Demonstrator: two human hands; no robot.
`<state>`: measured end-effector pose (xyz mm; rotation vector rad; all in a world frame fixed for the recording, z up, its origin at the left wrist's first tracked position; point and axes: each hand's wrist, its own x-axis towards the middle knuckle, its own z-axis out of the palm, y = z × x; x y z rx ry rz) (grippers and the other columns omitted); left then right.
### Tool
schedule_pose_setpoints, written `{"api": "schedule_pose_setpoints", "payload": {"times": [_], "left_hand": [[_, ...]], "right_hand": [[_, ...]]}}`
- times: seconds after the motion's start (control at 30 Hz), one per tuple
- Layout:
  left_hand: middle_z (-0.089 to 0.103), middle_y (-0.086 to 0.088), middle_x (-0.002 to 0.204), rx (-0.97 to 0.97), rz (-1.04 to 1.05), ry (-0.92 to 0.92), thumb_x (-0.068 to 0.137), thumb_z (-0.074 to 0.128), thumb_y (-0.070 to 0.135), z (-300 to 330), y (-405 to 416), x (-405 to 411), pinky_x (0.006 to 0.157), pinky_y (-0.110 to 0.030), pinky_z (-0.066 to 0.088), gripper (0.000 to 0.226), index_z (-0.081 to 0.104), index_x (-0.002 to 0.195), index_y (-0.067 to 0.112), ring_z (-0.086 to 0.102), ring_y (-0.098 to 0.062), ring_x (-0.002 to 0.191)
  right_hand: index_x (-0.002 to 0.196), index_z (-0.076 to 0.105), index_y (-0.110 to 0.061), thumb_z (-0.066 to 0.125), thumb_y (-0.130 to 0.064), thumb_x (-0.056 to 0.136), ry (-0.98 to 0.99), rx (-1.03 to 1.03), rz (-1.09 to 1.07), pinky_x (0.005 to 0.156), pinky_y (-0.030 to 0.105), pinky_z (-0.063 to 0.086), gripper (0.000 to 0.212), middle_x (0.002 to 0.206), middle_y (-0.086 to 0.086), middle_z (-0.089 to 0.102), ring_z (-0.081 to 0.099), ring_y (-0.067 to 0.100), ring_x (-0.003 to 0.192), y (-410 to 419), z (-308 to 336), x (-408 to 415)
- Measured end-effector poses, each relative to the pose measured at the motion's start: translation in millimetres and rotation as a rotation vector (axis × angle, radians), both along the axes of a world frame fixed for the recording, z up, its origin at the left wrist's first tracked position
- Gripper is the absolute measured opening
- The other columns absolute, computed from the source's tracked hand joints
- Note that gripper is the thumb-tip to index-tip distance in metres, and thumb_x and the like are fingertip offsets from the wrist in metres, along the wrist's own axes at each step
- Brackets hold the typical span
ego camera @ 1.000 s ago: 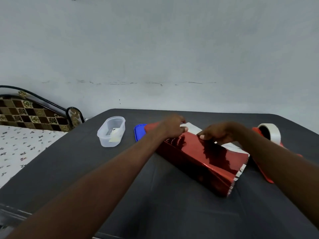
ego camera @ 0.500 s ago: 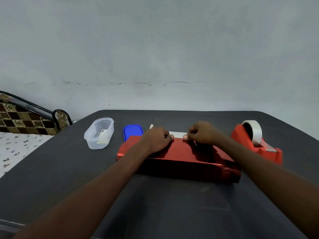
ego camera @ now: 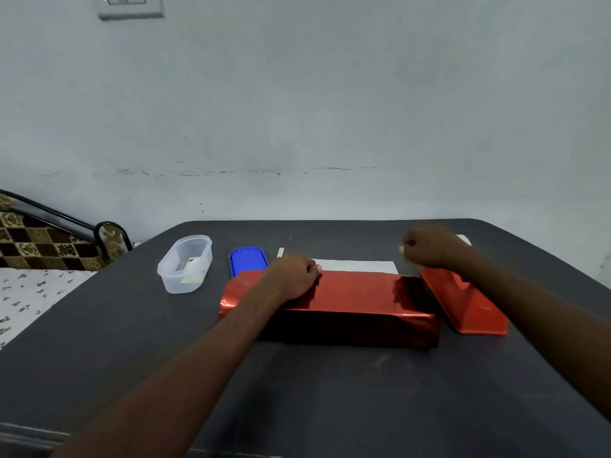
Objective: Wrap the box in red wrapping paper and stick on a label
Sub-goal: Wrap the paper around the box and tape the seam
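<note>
- A person's left hand (ego camera: 294, 279) presses down on the top of the box (ego camera: 334, 305), which lies lengthwise at the middle of the dark desk (ego camera: 330, 391) with shiny red wrapping paper (ego camera: 360, 290) folded over it.
- A white strip of the paper's underside (ego camera: 357, 266) shows along the far edge, so the long seam looks not yet sealed. The fingers curl over that far edge, holding the fold in place.
- The right hand (ego camera: 429, 247) is raised over the red tape dispenser (ego camera: 466, 302) just right of the box, its grip clenched. Whether it pinches a tape end cannot be told.
- Judged step: fetching tape to fasten the seam, with the ends and the label to follow.
- The next move likely calls for drawing off a short piece and laying it across the seam while the left hand keeps the paper taut.
- A clear plastic tub (ego camera: 186, 264) holding small pale slips and its blue lid (ego camera: 248, 261) sit to the left.
</note>
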<state>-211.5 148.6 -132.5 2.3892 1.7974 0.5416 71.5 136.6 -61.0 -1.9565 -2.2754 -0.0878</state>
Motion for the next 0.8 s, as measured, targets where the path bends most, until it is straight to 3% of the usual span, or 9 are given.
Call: {"api": "schedule_pose_setpoints", "payload": {"times": [0.1,0.17,0.23,0.33,0.43,0.5,0.6,0.7,0.8], "left_hand": [[0.069,-0.014,0.098,0.033,-0.003,0.019,0.104,0.036,0.035,2.7,-3.3,5.6,0.122,-0.048,0.015,0.038,0.064,0.089,0.015,0.062,-0.032,0.102],[0.07,-0.014,0.096,0.052,-0.022,0.024,0.104,0.036,0.033,6.0,-6.6,9.3,0.123,-0.049,0.009,0.035,0.06,0.083,0.017,0.062,-0.031,0.098],[0.07,-0.014,0.095,0.064,-0.034,0.04,0.104,0.037,0.033,5.9,-8.8,10.8,0.122,-0.052,0.009,0.033,0.054,0.078,0.021,0.062,-0.032,0.096],[0.07,-0.014,0.096,0.061,-0.035,0.048,0.103,0.037,0.035,3.7,-11.8,11.8,0.121,-0.051,0.014,0.036,0.055,0.076,0.019,0.062,-0.032,0.096],[0.07,-0.014,0.101,0.008,-0.057,0.03,0.104,0.037,0.036,9.5,-15.1,11.3,0.117,-0.045,0.024,0.041,0.067,0.09,0.012,0.061,-0.03,0.1],[0.07,-0.01,0.096,-0.047,-0.095,-0.003,0.105,0.037,0.038,16.5,-16.4,8.7,0.118,-0.044,0.02,0.042,0.071,0.095,0.014,0.06,-0.027,0.102],[0.059,-0.007,0.087,-0.13,-0.091,-0.057,0.105,0.039,0.04,27.2,-22.3,1.4,0.1,-0.035,0.035,0.045,0.069,0.093,0.009,0.053,-0.026,0.111],[0.064,-0.016,0.108,-0.233,-0.052,-0.062,0.104,0.041,0.039,30.2,-23.0,-5.3,0.091,-0.03,0.037,0.045,0.06,0.079,0.007,0.049,-0.028,0.123],[0.064,-0.016,0.104,-0.27,0.009,-0.019,0.103,0.042,0.039,34.2,-20.9,-4.0,0.078,-0.029,0.038,0.049,0.053,0.068,0.007,0.057,-0.027,0.1]], "right_hand": [[0.087,0.07,-0.002,0.053,-0.02,0.096,0.101,0.126,0.103,0.068,0.032,0.041,0.027,0.088,0.014,0.07,0.063,0.032,0.089,-4.5,-3.1,-23.0],[0.092,0.07,-0.003,0.053,-0.019,0.097,0.128,0.163,0.178,0.066,0.029,0.032,0.024,0.093,0.015,0.07,0.063,0.032,0.09,-12.0,-7.8,-45.7],[0.095,0.07,-0.006,0.051,-0.019,0.098,0.163,0.168,0.228,0.067,0.028,0.034,0.024,0.096,0.013,0.071,0.061,0.03,0.086,-17.9,-19.6,-70.7],[0.094,0.066,-0.008,0.045,-0.023,0.096,0.167,0.09,0.196,0.075,0.035,0.049,0.025,0.1,0.012,0.07,0.062,0.03,0.089,-21.1,-45.6,-97.1],[0.085,0.055,-0.013,0.04,-0.027,0.097,0.119,0.08,0.141,0.073,0.036,0.045,0.024,0.101,0.012,0.068,0.061,0.032,0.091,-26.8,-58.9,-100.7],[0.084,0.054,-0.014,0.039,-0.029,0.099,0.127,0.094,0.128,0.073,0.035,0.045,0.026,0.099,0.011,0.067,0.06,0.03,0.089,-28.7,-58.0,-95.7],[0.083,0.059,-0.01,0.038,-0.03,0.1,0.147,0.034,0.107,0.071,0.033,0.042,0.033,0.098,0.012,0.067,0.056,0.027,0.083,-24.9,-51.7,-89.4],[0.086,0.063,-0.005,0.035,-0.03,0.104,0.172,-0.127,0.106,0.072,0.032,0.04,0.041,0.102,0.019,0.066,0.057,0.03,0.086,-15.5,-47.4,-85.4],[0.087,0.061,-0.006,0.033,-0.024,0.105,0.158,-0.244,0.113,0.075,0.034,0.04,0.038,0.102,0.019,0.062,0.06,0.033,0.095,-5.0,-42.4,-84.8]]}}
